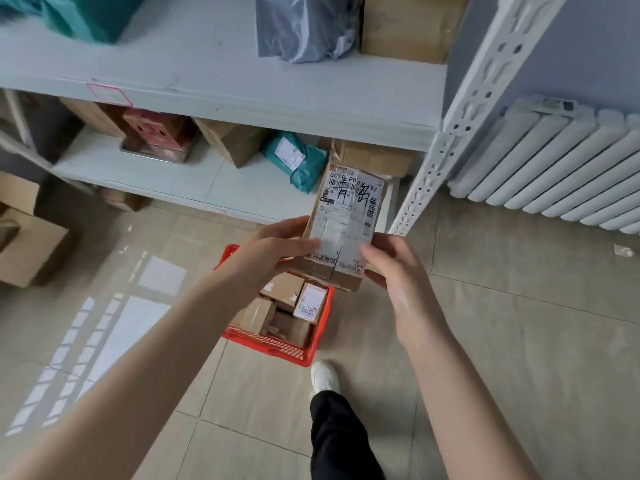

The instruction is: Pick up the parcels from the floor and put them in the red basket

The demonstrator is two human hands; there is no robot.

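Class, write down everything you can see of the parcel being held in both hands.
The parcel is a long brown cardboard box, taped, its top face covered by a white shipping label with barcodes, printed numbers and black handwriting. It is held in the air, tilted, roughly above the red basket. The left hand grips its left edge and the right hand its right edge, thumbs on top.

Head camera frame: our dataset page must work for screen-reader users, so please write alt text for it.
The left hand and right hand hold a labelled cardboard parcel above a red basket on the tiled floor, already holding several small boxes. Behind stand white shelves with more parcels; a white radiator is at the right.
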